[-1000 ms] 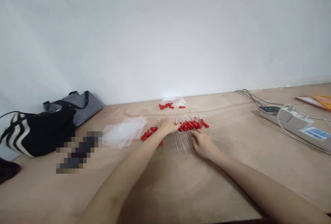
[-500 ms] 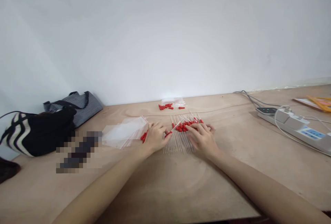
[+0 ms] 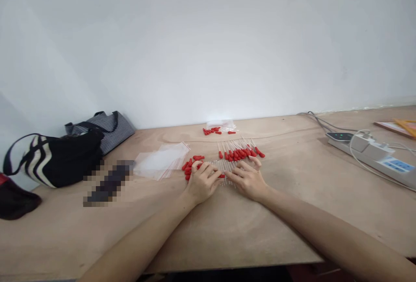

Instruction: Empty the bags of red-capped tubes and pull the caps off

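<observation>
A row of thin clear droppers with red rubber bulbs (image 3: 238, 153) lies in the middle of the wooden table (image 3: 227, 230). Loose red bulbs (image 3: 189, 165) are scattered just left of them. My left hand (image 3: 203, 180) rests on the near ends of the clear tubes, fingers curled, with a red bulb showing at its fingertips. My right hand (image 3: 247, 178) lies next to it on the tubes, fingers stretched forward and flat. The two hands almost touch.
A stack of small clear zip bags (image 3: 160, 160) lies left of the bulbs. More red bulbs and a bag (image 3: 218, 128) sit by the wall. Striped and black bags (image 3: 58, 156) stand far left. A power strip with cables (image 3: 373, 154) is at right.
Both hands drew back toward me, from the bulb ends to the near ends of the tubes, and came together. The left hand had picked up a dropper half a second ago.
</observation>
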`<state>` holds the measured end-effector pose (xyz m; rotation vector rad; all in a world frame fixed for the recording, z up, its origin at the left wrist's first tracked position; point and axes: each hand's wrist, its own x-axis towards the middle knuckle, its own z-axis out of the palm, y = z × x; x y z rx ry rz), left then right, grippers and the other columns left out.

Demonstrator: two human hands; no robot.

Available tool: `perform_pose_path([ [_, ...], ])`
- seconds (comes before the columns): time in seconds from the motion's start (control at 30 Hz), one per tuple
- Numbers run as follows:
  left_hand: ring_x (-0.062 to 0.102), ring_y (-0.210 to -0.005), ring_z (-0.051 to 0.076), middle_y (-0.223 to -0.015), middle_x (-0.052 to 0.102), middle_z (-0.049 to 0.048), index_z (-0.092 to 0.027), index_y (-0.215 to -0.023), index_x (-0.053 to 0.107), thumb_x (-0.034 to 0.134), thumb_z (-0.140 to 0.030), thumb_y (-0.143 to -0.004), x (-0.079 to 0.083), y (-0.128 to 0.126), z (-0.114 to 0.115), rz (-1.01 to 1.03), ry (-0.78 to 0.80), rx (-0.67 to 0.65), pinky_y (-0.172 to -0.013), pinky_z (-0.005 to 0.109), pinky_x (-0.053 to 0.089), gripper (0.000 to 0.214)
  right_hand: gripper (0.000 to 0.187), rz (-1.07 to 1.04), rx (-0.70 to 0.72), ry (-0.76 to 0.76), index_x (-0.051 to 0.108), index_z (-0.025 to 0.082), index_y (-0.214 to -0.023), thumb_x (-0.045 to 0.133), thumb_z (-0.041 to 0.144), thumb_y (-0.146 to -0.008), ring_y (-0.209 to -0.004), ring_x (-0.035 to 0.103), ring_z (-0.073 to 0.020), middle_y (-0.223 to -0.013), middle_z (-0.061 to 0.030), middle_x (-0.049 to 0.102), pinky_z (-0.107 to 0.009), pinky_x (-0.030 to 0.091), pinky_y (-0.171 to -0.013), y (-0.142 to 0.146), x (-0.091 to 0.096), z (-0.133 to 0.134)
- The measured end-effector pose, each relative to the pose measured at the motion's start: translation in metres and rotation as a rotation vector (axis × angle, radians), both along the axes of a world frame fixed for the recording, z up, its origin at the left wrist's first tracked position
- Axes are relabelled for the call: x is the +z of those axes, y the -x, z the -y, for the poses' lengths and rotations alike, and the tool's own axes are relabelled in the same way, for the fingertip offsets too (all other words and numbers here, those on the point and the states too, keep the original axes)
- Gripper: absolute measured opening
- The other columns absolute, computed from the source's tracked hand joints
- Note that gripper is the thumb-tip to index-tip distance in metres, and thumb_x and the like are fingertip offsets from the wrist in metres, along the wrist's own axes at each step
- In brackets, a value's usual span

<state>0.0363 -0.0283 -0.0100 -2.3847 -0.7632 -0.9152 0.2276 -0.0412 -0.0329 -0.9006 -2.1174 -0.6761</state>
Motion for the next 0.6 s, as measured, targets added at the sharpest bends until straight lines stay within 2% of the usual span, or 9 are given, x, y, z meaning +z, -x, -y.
perform_pose_path([
  [0.2, 0.050, -0.070, 0.013, -0.065, 0.062, -0.0027, -0.020, -0.066, 0.059, 0.051, -0.024, -0.081, -0.001, 0.002, 0.004, -0.019, -0.015, -0.024, -0.077, 0.036, 0.025, 0.017, 0.023, 0.059, 0.046, -0.018, 0.061, 0.025, -0.087, 0.047, 0.011, -0.075, -0.066, 0.043, -0.0107, -0.052, 0.0054, 0.053, -0.040, 0.012, -0.088, -0.001, 0.005, 0.005],
  [0.4, 0.052, -0.072, 0.015, -0.069, 0.064, -0.0022, -0.021, -0.072, 0.060, 0.046, -0.016, -0.081, 0.009, 0.013, 0.007, -0.074, -0.069, -0.009, -0.078, 0.038, 0.026, 0.017, 0.027, -0.009, 0.078, 0.054, 0.062, 0.027, -0.087, 0.045, 0.010, -0.074, -0.066, 0.044, -0.0113, -0.051, 0.0052, 0.054, -0.039, 0.012, -0.086, -0.013, 0.010, 0.008],
  [0.5, 0.053, -0.072, 0.016, -0.069, 0.064, -0.0009, -0.021, -0.068, 0.060, 0.049, -0.019, -0.081, 0.021, 0.032, 0.002, 0.083, -0.058, 0.149, -0.077, 0.038, 0.027, 0.017, 0.023, -0.141, -0.043, 0.133, 0.064, 0.027, -0.084, 0.044, 0.015, -0.078, -0.068, 0.047, -0.0119, -0.059, 0.0034, 0.060, -0.038, 0.014, -0.084, -0.032, 0.014, 0.004],
  [0.6, 0.053, -0.071, 0.016, -0.070, 0.061, 0.0015, -0.021, -0.074, 0.063, 0.050, -0.025, -0.081, 0.027, 0.049, -0.008, 0.290, 0.101, 0.243, -0.073, 0.035, 0.034, 0.015, 0.022, -0.205, -0.206, 0.306, 0.064, 0.026, -0.086, 0.043, 0.020, -0.081, -0.068, 0.050, -0.0121, -0.065, 0.0016, 0.063, -0.035, 0.017, -0.078, -0.046, 0.018, -0.003],
])
